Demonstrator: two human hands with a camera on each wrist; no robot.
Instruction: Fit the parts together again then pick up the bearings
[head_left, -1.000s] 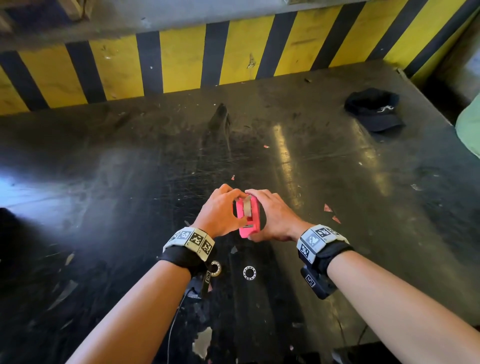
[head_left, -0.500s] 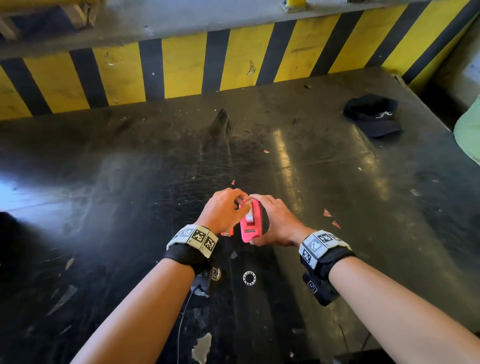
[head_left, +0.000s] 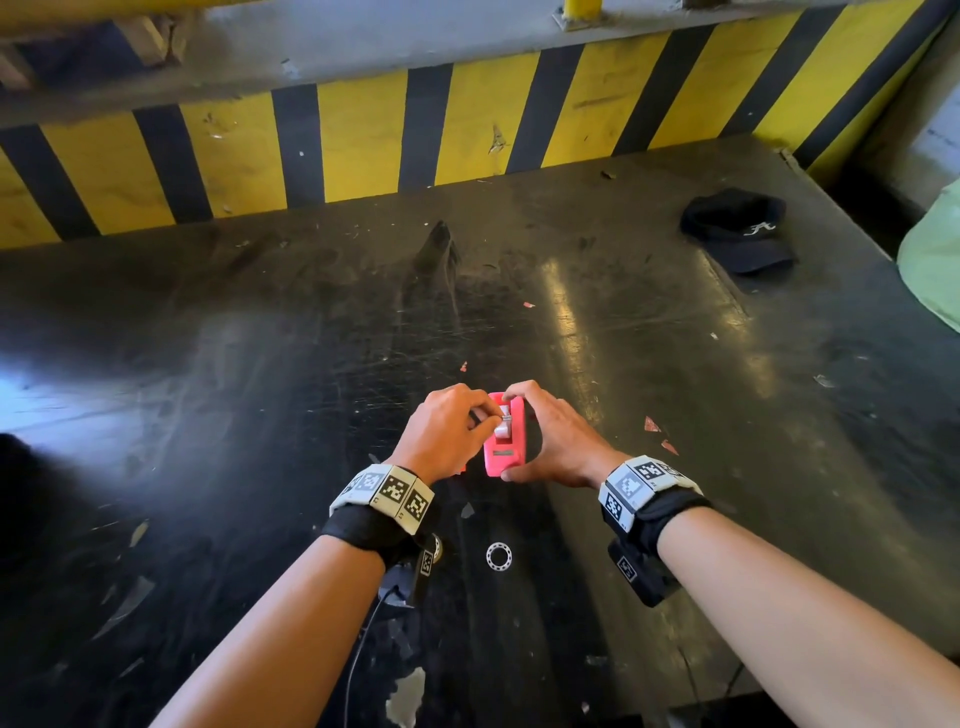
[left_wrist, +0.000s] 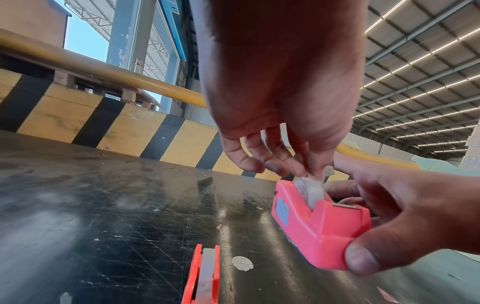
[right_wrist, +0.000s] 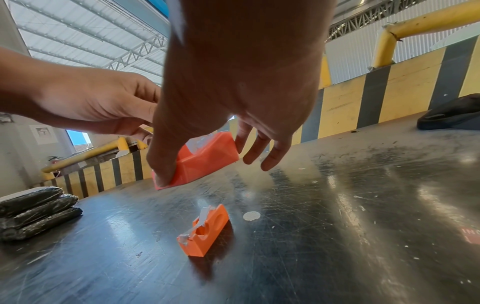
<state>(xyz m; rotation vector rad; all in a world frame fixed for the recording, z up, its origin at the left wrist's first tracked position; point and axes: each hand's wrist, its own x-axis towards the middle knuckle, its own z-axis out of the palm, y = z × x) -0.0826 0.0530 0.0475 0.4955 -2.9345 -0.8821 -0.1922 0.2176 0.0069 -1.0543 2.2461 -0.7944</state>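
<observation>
My right hand (head_left: 558, 447) gripped the pink tape dispenser (head_left: 505, 441) just above the black table (head_left: 260, 389), thumb at its near end. My left hand (head_left: 447, 434) pinched the tape end (head_left: 503, 415) at the roll; best drawn straight toward the cutter, body held steady.

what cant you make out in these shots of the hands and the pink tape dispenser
- Left wrist view: the left hand covers whatever its fingertips pinch at the tape roll.
- Right wrist view: the right hand hides much of the pink tape dispenser.
- Head view: the black cap logo is too small to read.
</observation>
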